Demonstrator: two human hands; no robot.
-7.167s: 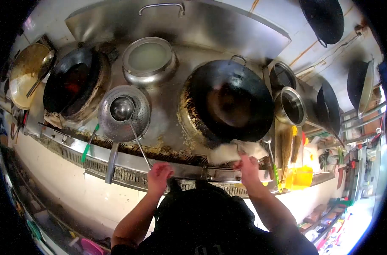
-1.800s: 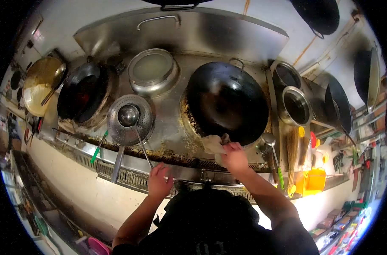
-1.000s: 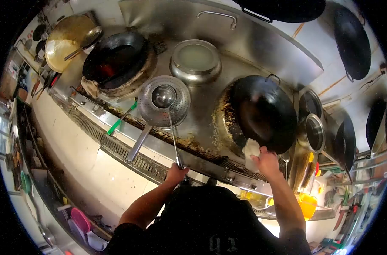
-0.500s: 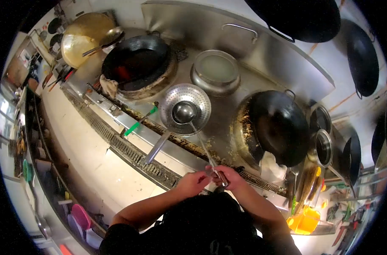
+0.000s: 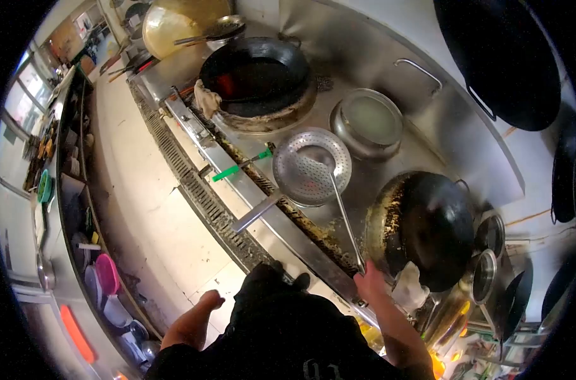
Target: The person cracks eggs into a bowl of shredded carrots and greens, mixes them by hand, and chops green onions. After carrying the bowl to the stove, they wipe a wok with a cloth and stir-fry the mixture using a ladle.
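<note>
My right hand (image 5: pixel 371 282) is closed around the end of a long ladle handle (image 5: pixel 346 221) at the stove's front edge. The ladle's bowl (image 5: pixel 318 154) rests inside a perforated metal strainer (image 5: pixel 291 170). That strainer sits on the stove top, its flat handle (image 5: pixel 256 213) jutting out over the front edge. To the lower left, my left hand (image 5: pixel 209 302) hangs beside my body, away from the stove, touching nothing I can see; its fingers are mostly out of sight.
A dark wok (image 5: pixel 256 66) with dark liquid stands at the left, another wok (image 5: pixel 437 231) at the right. Between them is a pot of cloudy liquid (image 5: pixel 368 120). A green-handled tool (image 5: pixel 237 168) lies across the front edge. Cloths (image 5: pixel 411 288) lie by the woks; more woks hang right.
My hands have parted: the left let go near the handle's end and moved down left, while the right stays on the ladle and moved right. The view has shifted.
</note>
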